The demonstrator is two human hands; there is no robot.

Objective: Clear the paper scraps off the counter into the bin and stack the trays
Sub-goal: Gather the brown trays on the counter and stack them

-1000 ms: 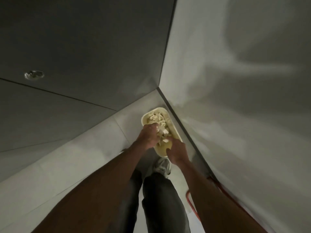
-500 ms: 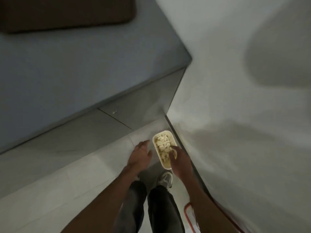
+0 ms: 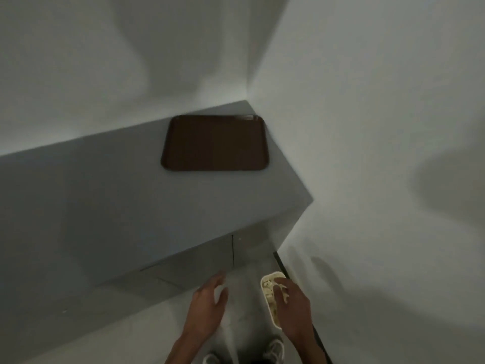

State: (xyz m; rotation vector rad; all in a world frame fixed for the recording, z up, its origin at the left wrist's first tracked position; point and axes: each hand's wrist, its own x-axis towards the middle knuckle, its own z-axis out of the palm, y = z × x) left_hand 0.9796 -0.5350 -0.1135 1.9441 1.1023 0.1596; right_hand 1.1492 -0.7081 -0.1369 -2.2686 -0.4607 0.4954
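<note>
A cream bin (image 3: 266,281) stands on the floor against the right wall, with pale paper scraps (image 3: 270,291) inside. My right hand (image 3: 292,303) hovers over the bin, fingers relaxed and empty. My left hand (image 3: 210,302) hangs open above the floor, left of the bin, holding nothing. A dark brown tray (image 3: 215,143) lies flat on the grey counter (image 3: 105,190), in the far right corner by the walls. Whether it is one tray or a stack, I cannot tell.
White walls close in behind and to the right of the counter. The counter's grey cabinet front (image 3: 199,258) faces me. My shoes (image 3: 274,350) stand on the pale floor at the bottom edge.
My view has lifted from the bin to the counter and tray. My left hand came off the scraps and out of the bin, and both hands now hang open.
</note>
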